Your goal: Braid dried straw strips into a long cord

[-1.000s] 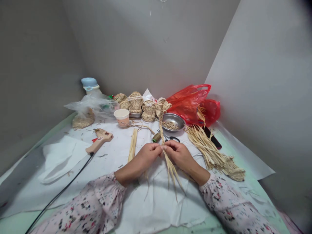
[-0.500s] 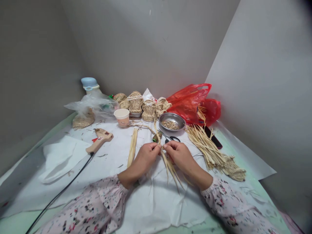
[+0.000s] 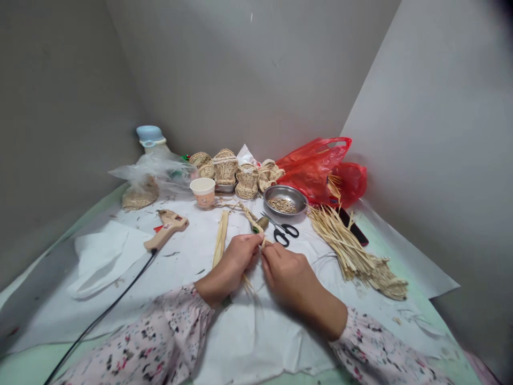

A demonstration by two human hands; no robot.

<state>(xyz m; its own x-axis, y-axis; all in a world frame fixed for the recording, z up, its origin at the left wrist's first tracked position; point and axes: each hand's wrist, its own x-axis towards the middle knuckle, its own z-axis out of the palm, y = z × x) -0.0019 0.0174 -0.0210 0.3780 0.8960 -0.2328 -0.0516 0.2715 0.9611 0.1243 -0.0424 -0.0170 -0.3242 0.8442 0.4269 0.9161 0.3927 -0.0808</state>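
Note:
Both my hands meet in the middle of the white cloth [image 3: 260, 331]. My left hand [image 3: 236, 262] and my right hand [image 3: 286, 272] pinch a narrow braided straw strand [image 3: 249, 216] between their fingers. The braid runs up and to the left, toward the woven straw sandals [image 3: 246, 182]. Its loose strands poke out below my left hand. Just beyond my fingertips lie a green thread spool [image 3: 260, 224] and black-handled scissors [image 3: 284, 233]. A few flat straw strips [image 3: 220, 240] lie beyond my left hand.
A large pile of straw strips [image 3: 348, 251] lies to the right, near a steel bowl [image 3: 285, 199] and a red plastic bag [image 3: 320, 171]. To the left are a hot glue gun [image 3: 166, 230] with a black cord [image 3: 108, 302], a paper cup [image 3: 202, 192] and folded white fabric [image 3: 104, 260].
My right hand has dropped lower and turned inward. The braid now leans up-left instead of standing upright, and its loose ends have swung under my left hand. The scissors show more fully.

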